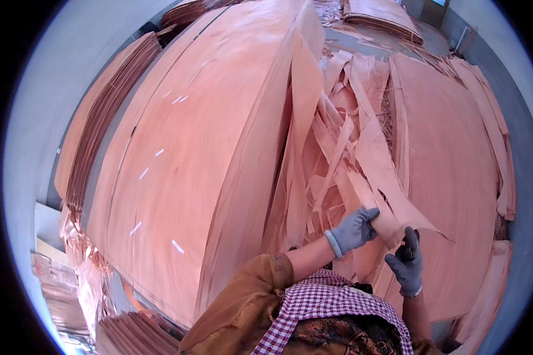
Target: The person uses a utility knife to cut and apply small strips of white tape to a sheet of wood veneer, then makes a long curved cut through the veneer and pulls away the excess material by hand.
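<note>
A long, thin strip of pinkish wood veneer [387, 204] stretches toward me, its near end curled and split. My left hand [354, 231], in a grey glove with dark fingertips, pinches the left edge of this near end. At the curled front edge, my right hand [406, 265], gloved alike, has its dark fingers bent against the veneer, while its thumb stands off to the left. Part of the right-hand grip is hidden by those fingers. Torn veneer pieces [336, 155] lie in a tangled heap beyond and beneath the strip.
A broad stack of veneer sheets [180, 148] fills the left, its right edge lifted and wavy. Another veneer stack [453, 171] lies on the right. Further piles stand along the left wall [103, 112] and at the back [382, 15].
</note>
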